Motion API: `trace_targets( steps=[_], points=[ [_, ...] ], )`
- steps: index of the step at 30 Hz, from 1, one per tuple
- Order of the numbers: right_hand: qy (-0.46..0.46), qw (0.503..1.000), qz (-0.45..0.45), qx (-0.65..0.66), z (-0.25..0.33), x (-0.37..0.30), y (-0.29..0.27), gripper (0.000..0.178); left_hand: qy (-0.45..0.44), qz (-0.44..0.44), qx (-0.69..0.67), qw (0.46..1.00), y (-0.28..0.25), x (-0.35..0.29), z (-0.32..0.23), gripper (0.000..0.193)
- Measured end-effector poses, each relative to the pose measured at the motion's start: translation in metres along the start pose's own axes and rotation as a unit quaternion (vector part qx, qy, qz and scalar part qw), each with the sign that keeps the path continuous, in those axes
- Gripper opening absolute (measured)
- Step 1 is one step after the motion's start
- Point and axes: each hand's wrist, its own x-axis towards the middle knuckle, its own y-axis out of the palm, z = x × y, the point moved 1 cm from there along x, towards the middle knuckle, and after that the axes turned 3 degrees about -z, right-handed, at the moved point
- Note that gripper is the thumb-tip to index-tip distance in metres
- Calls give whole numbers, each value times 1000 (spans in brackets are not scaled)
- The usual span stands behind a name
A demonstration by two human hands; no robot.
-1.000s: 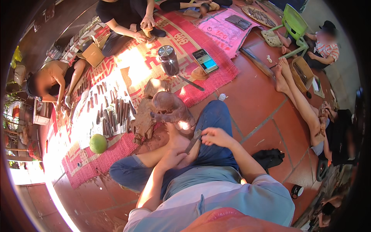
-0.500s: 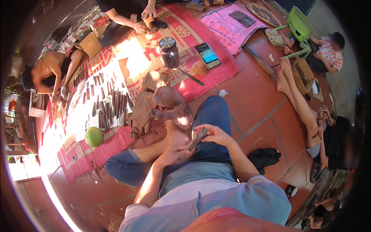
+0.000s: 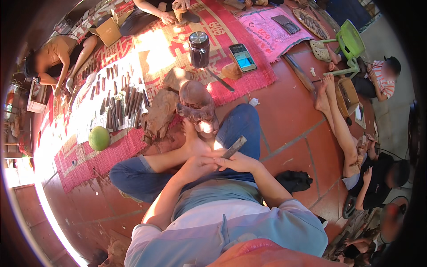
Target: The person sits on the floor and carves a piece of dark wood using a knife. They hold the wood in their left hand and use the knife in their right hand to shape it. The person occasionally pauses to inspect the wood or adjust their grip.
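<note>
My right hand (image 3: 240,163) is closed round a narrow, flat grey-brown bar (image 3: 235,147), whose upper end sticks up and to the right past the fingers. I cannot tell if the bar is stone or wood. Against it, at my lap, my left hand (image 3: 198,168) is closed, its fingertips meeting the right hand by the bar's lower end; what they hold is hidden. A carved reddish-brown wooden figure (image 3: 196,95) with a rounded head stands just ahead, beside my bare foot (image 3: 194,139).
Rough wood lumps (image 3: 161,113) adjoin the figure. Many dark-handled carving tools (image 3: 116,111) lie on a white sheet at left, near a green round fruit (image 3: 99,138). Ahead are a dark jar (image 3: 199,50), a phone (image 3: 243,58) and a long blade (image 3: 220,80). Other people sit around.
My hands have come closer together and lower, nearer my lap, and the bar's upper end now points further up and right. The view has shifted slightly.
</note>
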Motion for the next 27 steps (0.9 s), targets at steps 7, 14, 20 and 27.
trace_targets(
  steps=[7,14,20,27],
  points=[
    [-65,981,-155,101,9,-17,-40,37,-146,-71,-5,987,-22,-14,-5,14],
    [-176,924,-310,137,16,-25,-50,12,108,-346,9,932,-64,-13,-64,28],
    [-206,906,-331,163,23,-17,-42,20,313,-420,77,848,-67,-4,-137,49],
    [-292,893,-311,147,62,-6,-46,24,406,-354,54,841,-52,28,-184,45]
  ],
)
